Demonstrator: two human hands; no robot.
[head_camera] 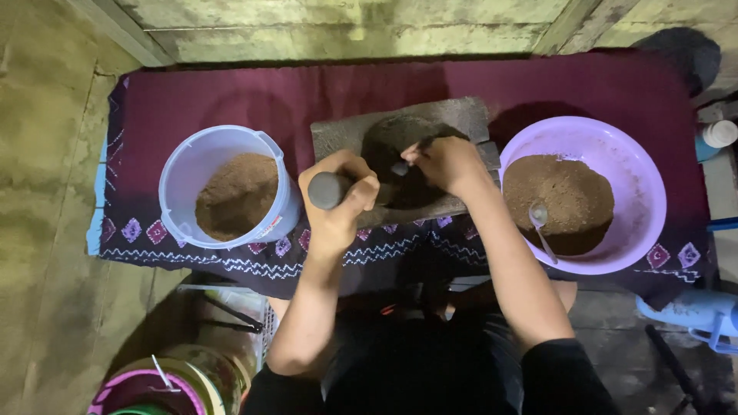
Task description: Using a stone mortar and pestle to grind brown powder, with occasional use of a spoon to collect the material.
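While over slab: both hands at grey flat stone grinding slab [361, 131].
Left hand [336, 201]: clenched around grey stone roller [326, 190].
Right hand [444, 163]: pinching small metal spoon [400, 167].

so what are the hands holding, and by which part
Both hands grip a stone roller across the grinding slab: the left hand near its left end, the right hand at its right end.

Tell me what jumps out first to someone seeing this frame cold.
Dead centre, both hands work a grey grinding stone slab on a maroon patterned cloth: the left hand has its grip closed round a stone roller, the right hand presses on the dark paste. Flanking it, a clear bucket on the left and a purple basin with a spoon on the right both hold brown powder.
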